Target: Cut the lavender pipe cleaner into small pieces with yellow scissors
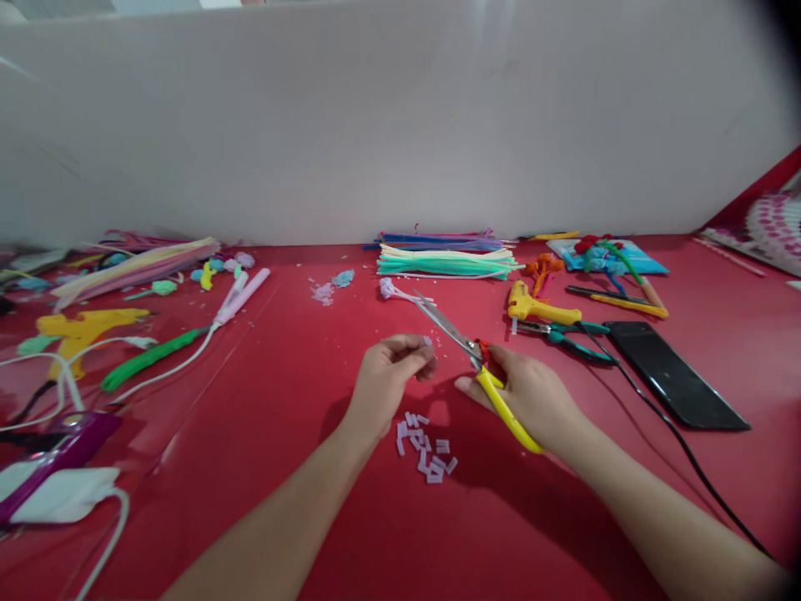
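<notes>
My left hand (391,371) is closed in a pinch, with a small pale lilac piece (428,340) showing at its fingertips. In my right hand (531,388) are scissors with yellow handles (510,413). Their metal blades (447,325) point up and left, past my left fingertips and apart from them. Below my hands lies a loose pile of short pale lilac pieces (425,448) on the red table (281,501). A lilac pipe-cleaner flower (389,289) with a stem lies beyond the blade tips.
Bundles of pipe cleaners (444,261) lie against the grey wall (400,125). At right are a yellow glue gun (541,307), pliers (572,340) and a black phone (672,376). A second glue gun (81,330), cables and a purple power strip (75,451) occupy the left.
</notes>
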Available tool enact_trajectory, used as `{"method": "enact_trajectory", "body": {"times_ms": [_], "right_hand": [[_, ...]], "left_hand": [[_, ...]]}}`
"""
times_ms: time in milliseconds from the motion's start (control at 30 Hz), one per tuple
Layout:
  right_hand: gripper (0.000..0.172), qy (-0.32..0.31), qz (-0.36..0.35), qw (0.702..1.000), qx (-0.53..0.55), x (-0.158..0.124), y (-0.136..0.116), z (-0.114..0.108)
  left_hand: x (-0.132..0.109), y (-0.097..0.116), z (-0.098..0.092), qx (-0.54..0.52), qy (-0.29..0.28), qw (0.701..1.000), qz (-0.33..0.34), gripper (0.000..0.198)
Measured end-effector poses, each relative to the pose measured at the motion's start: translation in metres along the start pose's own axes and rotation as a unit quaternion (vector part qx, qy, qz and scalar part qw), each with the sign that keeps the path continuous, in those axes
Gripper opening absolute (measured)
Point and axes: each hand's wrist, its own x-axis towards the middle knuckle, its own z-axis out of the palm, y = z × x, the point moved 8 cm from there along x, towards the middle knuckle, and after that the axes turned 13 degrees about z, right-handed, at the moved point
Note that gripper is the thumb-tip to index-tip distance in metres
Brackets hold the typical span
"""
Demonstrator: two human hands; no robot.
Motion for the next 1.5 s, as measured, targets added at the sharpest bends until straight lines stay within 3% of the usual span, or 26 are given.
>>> {"method": "enact_trajectory", "body": {"times_ms": [100,267,1500], "right_hand": [[0.034,0.003,-0.019,0.998,-0.053,-0.002,-0.003,0.004],[0.038,0.012,-0.042,0.994,-0.101,-0.004,-0.004,0.013],[0.042,0.005,-0.035,0.990,-0.138,0.002,0.002,0.012]], "left_hand": [[0.003,0.001,-0.011,-0.045,0.048,0.998,0.013,0.011],[0.004,0.002,-0.016,-0.072,0.065,0.995,0.032,0.007],[0.004,0.005,-0.015,-0.077,0.057,0.995,0.029,0.011]]}}
